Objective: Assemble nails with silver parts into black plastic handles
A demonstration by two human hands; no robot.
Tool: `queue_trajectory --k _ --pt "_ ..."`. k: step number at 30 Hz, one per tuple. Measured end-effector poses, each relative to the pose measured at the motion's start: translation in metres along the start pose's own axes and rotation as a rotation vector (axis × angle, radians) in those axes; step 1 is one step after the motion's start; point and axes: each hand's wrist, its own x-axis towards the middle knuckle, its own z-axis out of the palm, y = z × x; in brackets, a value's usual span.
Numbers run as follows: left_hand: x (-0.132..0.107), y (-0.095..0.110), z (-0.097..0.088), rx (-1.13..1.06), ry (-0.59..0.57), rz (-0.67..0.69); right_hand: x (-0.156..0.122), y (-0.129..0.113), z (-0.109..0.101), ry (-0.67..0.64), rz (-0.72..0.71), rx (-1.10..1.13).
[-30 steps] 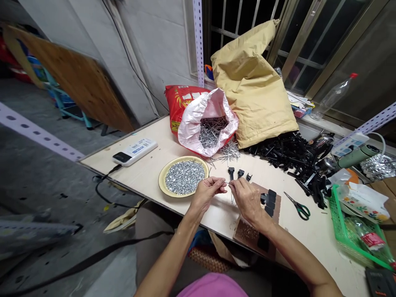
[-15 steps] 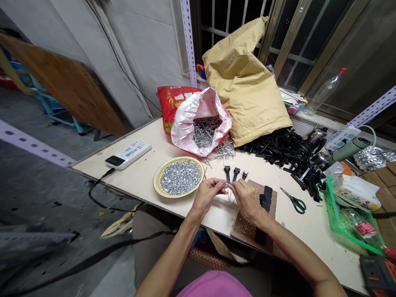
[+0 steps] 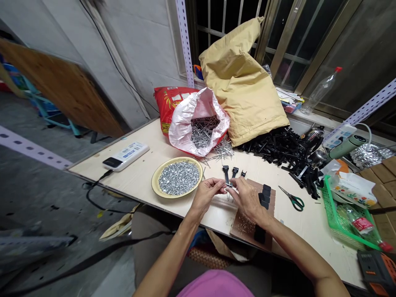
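My left hand (image 3: 206, 194) pinches a thin metal pin (image 3: 230, 186) between thumb and fingertips. The pin's other end runs to my right hand (image 3: 247, 198), whose thumb and fingers close on it; small details there are hard to make out. Just beyond my fingers lie black plastic pieces, a long-stemmed one (image 3: 226, 170), a second one (image 3: 235, 170) and a small forked one (image 3: 243, 173). Under my right hand is a brown board (image 3: 244, 225) with black pads (image 3: 266, 194) along it. A yellow dish (image 3: 156, 190) of small silvery metal bits stands left of my left hand.
An open red and white bag (image 3: 179, 130) of metal pins stands at the back, beside a big tan sack (image 3: 244, 95). Black plastic parts (image 3: 278, 148) are heaped there. Scissors (image 3: 293, 199) and a green basket (image 3: 332, 222) lie right, a white power bank (image 3: 126, 156) left.
My right hand has shifted slightly, its thumb and index finger now a little further apart around the pin. My left hand keeps its pinch. The whole view has moved slightly.
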Motion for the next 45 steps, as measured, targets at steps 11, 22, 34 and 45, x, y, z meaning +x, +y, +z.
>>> queue_trajectory --k 11,22,34,45 --pt "0.001 -0.003 0.0 0.017 -0.009 -0.012 -0.004 0.002 0.0 -0.026 0.048 0.184" --pt "-0.007 -0.033 0.011 0.275 -0.126 -0.007 -0.042 0.056 -0.023 -0.02 0.115 0.253" --pt "-0.039 -0.124 0.035 1.202 -0.329 0.761 -0.09 0.152 -0.017 -0.042 0.334 0.045" --pt "-0.04 -0.132 0.032 1.25 -0.222 0.759 -0.145 0.102 -0.011 0.038 -0.233 0.078"
